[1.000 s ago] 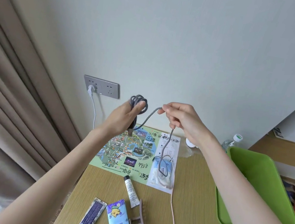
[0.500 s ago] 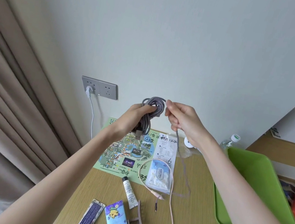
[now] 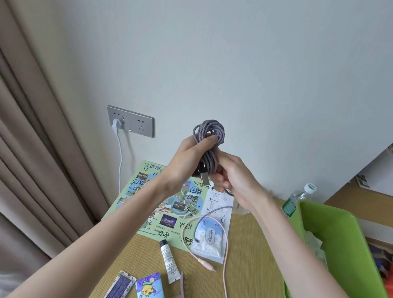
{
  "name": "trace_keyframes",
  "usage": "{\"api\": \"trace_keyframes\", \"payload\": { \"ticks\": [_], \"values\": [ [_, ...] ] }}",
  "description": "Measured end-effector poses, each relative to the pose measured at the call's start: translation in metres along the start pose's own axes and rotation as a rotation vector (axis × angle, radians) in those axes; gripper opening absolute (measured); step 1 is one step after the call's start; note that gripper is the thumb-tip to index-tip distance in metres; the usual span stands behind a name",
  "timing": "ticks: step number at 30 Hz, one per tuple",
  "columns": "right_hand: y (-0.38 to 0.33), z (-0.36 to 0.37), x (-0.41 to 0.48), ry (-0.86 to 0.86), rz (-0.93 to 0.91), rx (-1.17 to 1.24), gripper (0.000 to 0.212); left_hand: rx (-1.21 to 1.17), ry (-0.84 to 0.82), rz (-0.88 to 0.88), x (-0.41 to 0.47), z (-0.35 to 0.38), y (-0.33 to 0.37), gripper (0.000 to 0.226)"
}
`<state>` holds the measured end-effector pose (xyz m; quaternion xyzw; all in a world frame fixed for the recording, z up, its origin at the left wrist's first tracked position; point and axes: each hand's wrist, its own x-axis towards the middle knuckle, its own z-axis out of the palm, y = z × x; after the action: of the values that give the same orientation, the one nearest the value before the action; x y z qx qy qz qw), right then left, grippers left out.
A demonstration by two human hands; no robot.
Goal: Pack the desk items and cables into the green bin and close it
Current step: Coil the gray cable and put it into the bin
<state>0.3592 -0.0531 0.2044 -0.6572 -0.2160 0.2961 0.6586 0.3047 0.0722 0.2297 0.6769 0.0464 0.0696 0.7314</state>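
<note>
Grey braided cable coil (image 3: 208, 135) held above wooden surface (image 3: 256, 264) | left hand (image 3: 188, 158) fingers clamped round coil | right hand (image 3: 234, 179) fingers curled on its lower strands | green plastic bin (image 3: 345, 254) at right

Bin (image 3: 339, 242) at right edge of desk (image 3: 255, 269), bottle (image 3: 296, 201) behind it, map (image 3: 174, 206) at back left.

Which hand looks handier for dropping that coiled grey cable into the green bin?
Probably the right hand: its grip holds the grey cable low down, and the green bin sits on its side.
</note>
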Motion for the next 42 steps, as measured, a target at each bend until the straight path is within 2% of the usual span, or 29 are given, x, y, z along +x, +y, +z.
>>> {"api": "trace_keyframes", "payload": {
  "ticks": [5,9,12,14,20,24,27,30,34,36,39,42],
  "values": [
    [0.003,-0.004,-0.005,-0.020,-0.040,0.000,0.028,-0.233,0.072,-0.078,0.006,-0.004,0.003,0.024],
    [0.005,-0.006,-0.008,-0.016,-0.039,-0.079,0.029,-0.573,0.111,-0.136,0.014,-0.010,0.008,0.020],
    [0.006,-0.008,-0.012,-0.028,-0.010,-0.153,0.030,-0.677,0.137,-0.132,0.017,-0.018,0.011,0.021],
    [0.004,-0.013,-0.015,-0.020,0.015,-0.189,0.030,-0.593,0.188,-0.119,0.017,-0.025,0.011,0.021],
    [-0.018,-0.029,-0.022,0.020,0.025,-0.229,0.033,-0.061,0.243,-0.019,0.011,-0.043,-0.002,0.034],
    [-0.032,-0.038,-0.024,0.039,0.004,-0.201,0.032,0.309,0.118,0.165,0.008,-0.047,-0.016,0.037],
    [-0.041,-0.043,-0.024,0.055,-0.031,-0.173,0.031,0.568,-0.020,0.179,0.008,-0.048,-0.027,0.036],
    [-0.046,-0.042,-0.022,0.048,-0.066,-0.188,0.030,0.607,-0.157,0.139,0.001,-0.038,-0.030,0.050],
    [-0.047,-0.035,-0.017,0.050,-0.116,-0.148,0.031,0.603,-0.303,0.078,-0.007,-0.017,-0.027,0.035],
    [-0.044,-0.034,-0.016,0.097,-0.122,-0.123,0.033,0.520,-0.350,0.027,-0.008,-0.010,-0.027,0.033],
    [-0.034,-0.036,-0.017,0.175,-0.109,-0.109,0.035,0.341,-0.309,0.006,-0.010,-0.005,-0.020,0.023],
    [-0.022,-0.034,-0.020,0.151,-0.084,-0.099,0.037,0.238,-0.186,0.044,-0.009,-0.003,-0.012,0.023]
  ]
}}
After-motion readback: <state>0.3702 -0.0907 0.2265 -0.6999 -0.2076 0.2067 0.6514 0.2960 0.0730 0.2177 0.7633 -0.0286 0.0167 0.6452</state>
